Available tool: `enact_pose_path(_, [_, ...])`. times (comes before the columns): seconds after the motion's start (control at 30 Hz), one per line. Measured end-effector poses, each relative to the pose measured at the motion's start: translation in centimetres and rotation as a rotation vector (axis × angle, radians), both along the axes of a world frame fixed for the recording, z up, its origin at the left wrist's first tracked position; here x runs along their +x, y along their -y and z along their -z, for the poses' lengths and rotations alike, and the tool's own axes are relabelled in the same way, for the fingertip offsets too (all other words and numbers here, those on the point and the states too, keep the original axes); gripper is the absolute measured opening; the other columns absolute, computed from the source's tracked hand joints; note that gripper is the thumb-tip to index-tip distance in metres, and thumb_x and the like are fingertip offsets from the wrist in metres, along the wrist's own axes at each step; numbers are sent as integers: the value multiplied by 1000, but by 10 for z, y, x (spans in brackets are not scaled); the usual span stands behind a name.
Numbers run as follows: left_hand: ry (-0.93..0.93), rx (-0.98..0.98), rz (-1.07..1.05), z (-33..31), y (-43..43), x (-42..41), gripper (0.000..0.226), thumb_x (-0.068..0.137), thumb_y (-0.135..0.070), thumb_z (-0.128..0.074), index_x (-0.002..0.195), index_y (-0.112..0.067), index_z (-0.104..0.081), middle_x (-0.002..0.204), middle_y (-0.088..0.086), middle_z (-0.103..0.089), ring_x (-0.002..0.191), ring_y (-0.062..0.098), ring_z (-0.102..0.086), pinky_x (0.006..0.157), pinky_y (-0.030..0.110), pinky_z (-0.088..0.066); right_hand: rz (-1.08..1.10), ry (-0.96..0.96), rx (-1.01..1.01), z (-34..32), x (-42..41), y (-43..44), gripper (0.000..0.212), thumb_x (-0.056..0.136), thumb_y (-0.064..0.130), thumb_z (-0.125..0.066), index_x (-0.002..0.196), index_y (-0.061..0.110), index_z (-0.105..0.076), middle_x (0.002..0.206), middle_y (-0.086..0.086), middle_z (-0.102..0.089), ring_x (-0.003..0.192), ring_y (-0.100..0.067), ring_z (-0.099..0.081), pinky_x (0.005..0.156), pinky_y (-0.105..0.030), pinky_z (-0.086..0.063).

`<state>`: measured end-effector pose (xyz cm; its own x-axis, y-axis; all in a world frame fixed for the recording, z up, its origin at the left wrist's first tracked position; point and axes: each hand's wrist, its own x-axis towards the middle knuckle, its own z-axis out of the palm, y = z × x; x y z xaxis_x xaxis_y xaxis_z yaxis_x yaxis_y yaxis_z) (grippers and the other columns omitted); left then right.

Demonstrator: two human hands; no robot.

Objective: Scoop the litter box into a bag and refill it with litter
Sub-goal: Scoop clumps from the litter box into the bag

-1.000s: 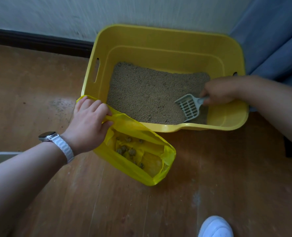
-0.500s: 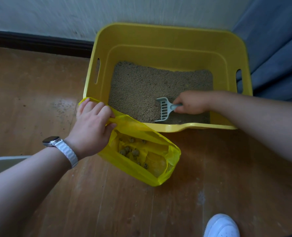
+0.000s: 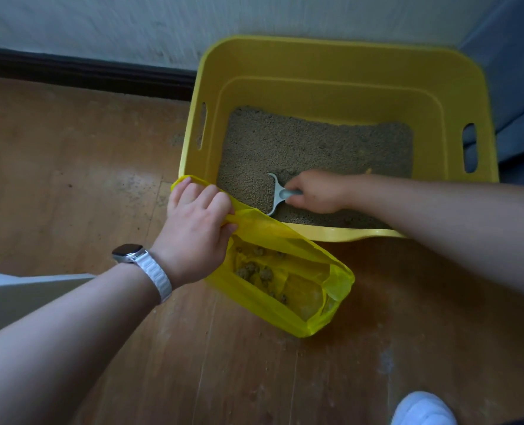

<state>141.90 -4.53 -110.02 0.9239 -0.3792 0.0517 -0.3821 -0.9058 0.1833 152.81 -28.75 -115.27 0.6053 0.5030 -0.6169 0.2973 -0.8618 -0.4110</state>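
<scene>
A yellow litter box (image 3: 331, 59) stands on the wooden floor against the wall, with grey-brown litter (image 3: 309, 145) across its bottom. My right hand (image 3: 319, 191) grips the handle of a grey scoop (image 3: 277, 193), whose head is dug into the litter near the box's front left. My left hand (image 3: 196, 228) grips the rim of a yellow plastic bag (image 3: 285, 302) and holds it open just in front of the box. Several litter clumps (image 3: 254, 271) lie inside the bag.
A white wall with a dark skirting board (image 3: 82, 72) runs behind the box. Blue fabric (image 3: 518, 87) hangs at the right. A white shoe (image 3: 423, 409) shows at the bottom right, and a pale grey object (image 3: 24, 292) at the left edge.
My right hand has dragged the scoop leftward through the litter, from the box's right side to its front left. The bag and my left hand have stayed put.
</scene>
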Motion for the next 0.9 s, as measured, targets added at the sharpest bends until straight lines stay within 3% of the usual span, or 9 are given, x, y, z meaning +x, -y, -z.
enact_pose_path(0.2, [4, 2, -8, 0, 0, 0, 22, 78, -35, -50, 87, -15, -54, 86, 5, -53, 86, 31, -48, 104, 47, -24, 146, -62, 115, 6, 1, -1, 9, 97, 36, -54, 101, 31, -61, 78, 4, -59, 68, -13, -52, 55, -29, -35])
enact_pose_path(0.33, [-15, 15, -14, -1, 1, 0, 19, 77, -32, -54, 87, -16, -52, 85, 4, -52, 87, 29, -45, 105, 49, -25, 248, -84, 203, 6, -3, -1, 22, 97, 36, -56, 117, 32, -64, 75, 4, -57, 64, -11, -49, 55, -28, -35])
enact_pose_path(0.57, [-34, 39, -39, -6, 3, -1, 18, 75, -29, -59, 88, -17, -53, 84, 3, -54, 86, 32, -51, 104, 50, -25, 405, -60, 367, -14, -5, 6, 20, 98, 32, -55, 107, 20, -67, 75, -1, -52, 64, -13, -45, 59, -30, -34])
enact_pose_path(0.73, [-34, 50, -50, -6, 5, -2, 20, 74, -30, -60, 86, -16, -53, 82, 6, -54, 84, 33, -51, 102, 54, -31, 512, -8, 369, -31, -7, 38, 18, 98, 31, -54, 107, 24, -67, 71, 0, -50, 60, -11, -43, 55, -29, -31])
enact_pose_path(0.9, [-18, 56, -54, -4, 3, -1, 22, 77, -37, -51, 86, -16, -53, 82, 4, -54, 84, 33, -50, 102, 52, -28, 612, 60, 308, -35, -10, 74, 23, 99, 32, -52, 101, 15, -67, 68, -1, -49, 59, -12, -43, 55, -29, -30])
